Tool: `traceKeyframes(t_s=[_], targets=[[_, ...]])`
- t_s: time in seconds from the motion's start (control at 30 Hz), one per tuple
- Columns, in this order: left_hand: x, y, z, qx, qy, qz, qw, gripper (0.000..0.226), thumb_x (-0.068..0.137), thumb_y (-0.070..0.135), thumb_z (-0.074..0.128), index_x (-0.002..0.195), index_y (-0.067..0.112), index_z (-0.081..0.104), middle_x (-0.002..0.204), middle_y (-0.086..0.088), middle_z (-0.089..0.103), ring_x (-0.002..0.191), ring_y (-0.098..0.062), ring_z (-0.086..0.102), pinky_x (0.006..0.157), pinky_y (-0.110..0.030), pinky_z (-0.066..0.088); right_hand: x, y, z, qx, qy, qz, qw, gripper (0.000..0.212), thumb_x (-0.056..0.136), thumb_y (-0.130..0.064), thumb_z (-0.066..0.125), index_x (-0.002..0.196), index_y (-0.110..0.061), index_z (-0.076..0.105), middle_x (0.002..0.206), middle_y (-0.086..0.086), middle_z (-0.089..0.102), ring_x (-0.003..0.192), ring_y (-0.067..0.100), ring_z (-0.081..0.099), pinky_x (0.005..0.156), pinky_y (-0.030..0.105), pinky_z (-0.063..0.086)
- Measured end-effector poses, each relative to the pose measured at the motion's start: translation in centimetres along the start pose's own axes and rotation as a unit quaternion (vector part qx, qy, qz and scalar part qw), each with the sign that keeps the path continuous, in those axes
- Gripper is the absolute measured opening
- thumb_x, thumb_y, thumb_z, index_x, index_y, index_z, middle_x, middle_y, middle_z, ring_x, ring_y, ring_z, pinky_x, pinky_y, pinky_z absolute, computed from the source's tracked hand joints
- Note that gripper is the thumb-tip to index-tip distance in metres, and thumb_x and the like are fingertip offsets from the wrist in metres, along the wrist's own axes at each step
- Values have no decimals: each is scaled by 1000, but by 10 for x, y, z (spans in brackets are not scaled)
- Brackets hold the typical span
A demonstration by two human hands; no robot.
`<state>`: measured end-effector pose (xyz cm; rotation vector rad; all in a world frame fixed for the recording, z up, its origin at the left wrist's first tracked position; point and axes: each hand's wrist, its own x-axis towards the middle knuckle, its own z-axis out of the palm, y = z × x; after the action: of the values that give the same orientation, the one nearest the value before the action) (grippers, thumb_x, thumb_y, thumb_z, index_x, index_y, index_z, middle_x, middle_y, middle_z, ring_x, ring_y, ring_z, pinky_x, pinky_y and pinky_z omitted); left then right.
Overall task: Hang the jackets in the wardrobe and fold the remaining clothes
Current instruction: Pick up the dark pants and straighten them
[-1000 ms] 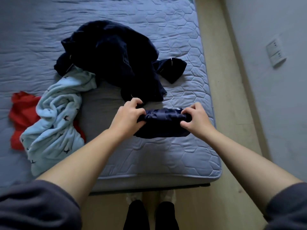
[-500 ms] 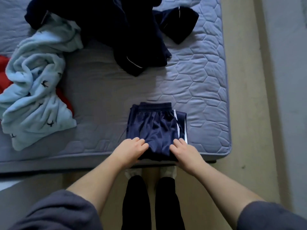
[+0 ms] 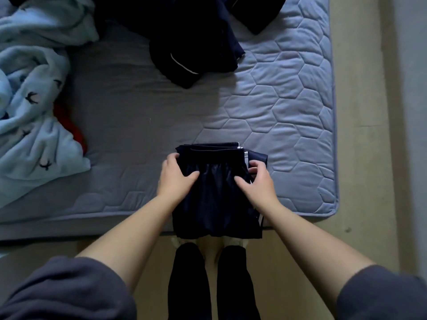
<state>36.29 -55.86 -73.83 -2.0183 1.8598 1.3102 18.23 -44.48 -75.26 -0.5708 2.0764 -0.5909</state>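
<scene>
Folded navy shorts (image 3: 217, 199) with a white side stripe lie at the near edge of the bed (image 3: 288, 116), their lower end hanging over it. My left hand (image 3: 176, 179) grips their left edge near the waistband, thumb on top. My right hand (image 3: 255, 181) grips the right edge by the stripe, thumb also on top. A dark navy jacket (image 3: 196, 40) lies crumpled at the far middle of the bed. At the left lies a light blue fleece garment (image 3: 34, 107) with small bird prints, covering most of a red garment (image 3: 74, 128).
The quilted blue mattress ends at the right, where a beige floor strip (image 3: 360, 135) runs along a grey wall (image 3: 411, 112). My legs in dark trousers (image 3: 208, 285) stand on the floor against the bed's near edge.
The bundled shorts were laid flat near the bed's edge. My hands then moved from their lower hem up to the sides near the waistband, and the shorts slid toward me over the edge.
</scene>
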Motion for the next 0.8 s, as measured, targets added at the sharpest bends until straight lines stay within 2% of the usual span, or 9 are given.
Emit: traceKeyframes(t_s=[0.13, 0.2, 0.3, 0.37, 0.47, 0.57, 0.6, 0.67, 0.8], targets=[[16, 6, 13, -32, 16, -38, 999, 85, 76, 38, 75, 144, 13, 29, 145, -8, 37, 131, -26, 40, 107, -40, 36, 26, -8, 13, 70, -34, 69, 995, 62, 80, -33, 75, 131, -14, 45, 111, -8, 50, 103, 8, 50, 90, 21, 37], [20, 6, 18, -47, 32, -47, 997, 85, 76, 40, 75, 143, 13, 31, 142, -8, 39, 130, -26, 41, 105, -37, 37, 32, -6, 13, 106, -52, 93, 989, 49, 82, -33, 74, 121, -14, 53, 103, -7, 58, 92, 7, 56, 83, 21, 42], [22, 1, 21, -97, 4, -65, 993, 52, 79, 41, 73, 118, 18, 48, 109, 3, 58, 111, -23, 57, 81, -27, 40, 30, 5, 7, 127, -97, 77, 984, 12, 87, -25, 68, 85, -14, 65, 77, -5, 64, 76, 9, 57, 62, 16, 46], [20, -5, 22, -64, -16, -43, 997, 36, 80, 41, 71, 103, 20, 54, 98, 6, 57, 105, -22, 58, 77, -26, 39, 23, 14, 5, 132, -97, 72, 984, 15, 88, -24, 67, 79, -12, 65, 73, -4, 63, 74, 11, 56, 59, 18, 45], [21, -12, 25, 31, 35, -27, 999, 59, 76, 46, 73, 120, 15, 50, 124, -6, 48, 120, -27, 46, 98, -38, 40, 18, 24, 5, 19, 17, 58, 998, 24, 82, -32, 73, 88, -12, 61, 88, 0, 62, 82, 15, 57, 69, 26, 44], [22, -12, 24, -56, 52, -51, 996, 93, 69, 44, 80, 142, 17, 29, 145, -8, 33, 133, -25, 36, 108, -37, 32, 17, 30, 6, -33, 130, 77, 988, 60, 71, -39, 80, 117, -16, 50, 120, 5, 52, 108, 22, 52, 96, 38, 43], [23, -12, 24, -100, 22, -66, 993, 97, 69, 43, 81, 144, 17, 25, 146, -7, 35, 132, -23, 39, 106, -34, 33, 18, 30, 7, 8, 120, 100, 988, 71, 70, -38, 81, 126, -15, 44, 126, 6, 50, 113, 22, 51, 100, 39, 41], [27, -13, 24, -157, -53, -97, 981, 92, 68, 43, 82, 140, 16, 31, 138, -3, 48, 121, -20, 50, 99, -31, 40, 20, 30, 11, 125, 64, 142, 980, 77, 70, -32, 83, 130, -13, 39, 125, 4, 54, 111, 18, 54, 99, 34, 43], [28, -12, 16, -186, -133, -109, 967, 54, 67, 37, 85, 112, 19, 62, 108, 0, 68, 97, -16, 65, 85, -31, 52, 19, 29, 4, 247, -33, 201, 947, 57, 73, -21, 82, 121, -8, 56, 112, 6, 68, 100, 21, 65, 92, 37, 52]])
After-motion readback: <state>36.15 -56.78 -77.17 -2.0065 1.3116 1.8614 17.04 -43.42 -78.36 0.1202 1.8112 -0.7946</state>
